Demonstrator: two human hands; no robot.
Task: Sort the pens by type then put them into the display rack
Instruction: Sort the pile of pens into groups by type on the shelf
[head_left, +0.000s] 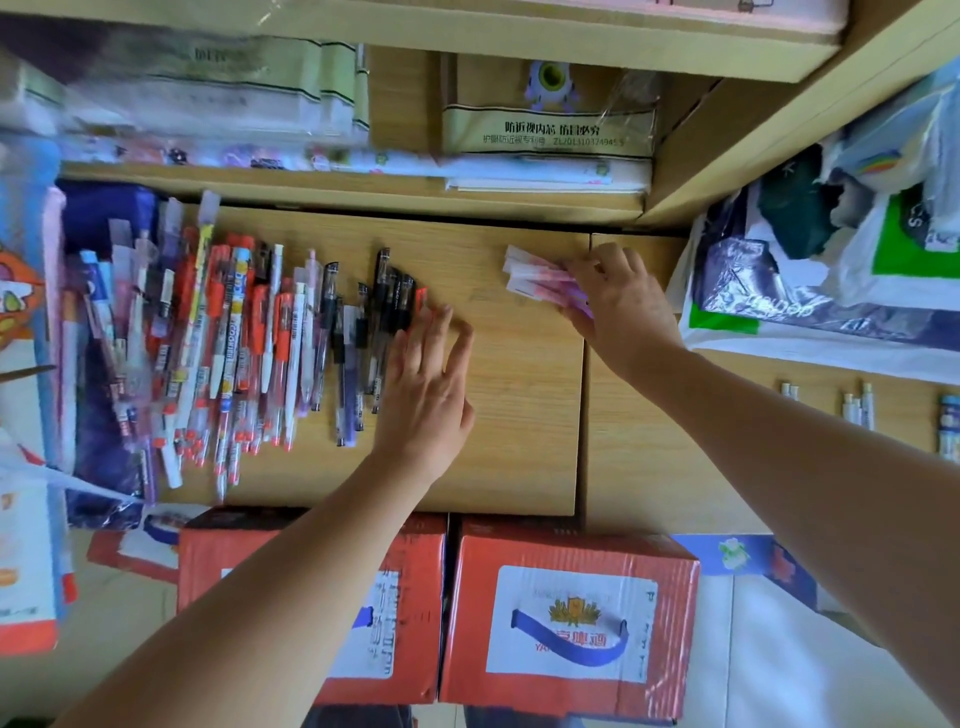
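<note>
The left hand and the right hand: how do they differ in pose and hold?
The left hand is open and flat and holds nothing; the right hand grips a bundle of pink pens. The left hand is beside the black pens; the right hand is apart from them. Both are over the wooden table.

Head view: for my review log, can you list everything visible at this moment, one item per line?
loose pens: many, red, black, white and purple, spread over the left of the tabletop
pink-and-white pens: a small bundle, in the right hand's grip
tabletop: one, light wood, centre
boxes: two, red with white labels, at the near edge
packs: several, pale green, on the shelf behind
plastic bags: a pile, white, blue and green, far right
white pens: a few, right edge
left hand: fingers straight, beside the black pens
right hand: fingers curled round the bundle
</note>
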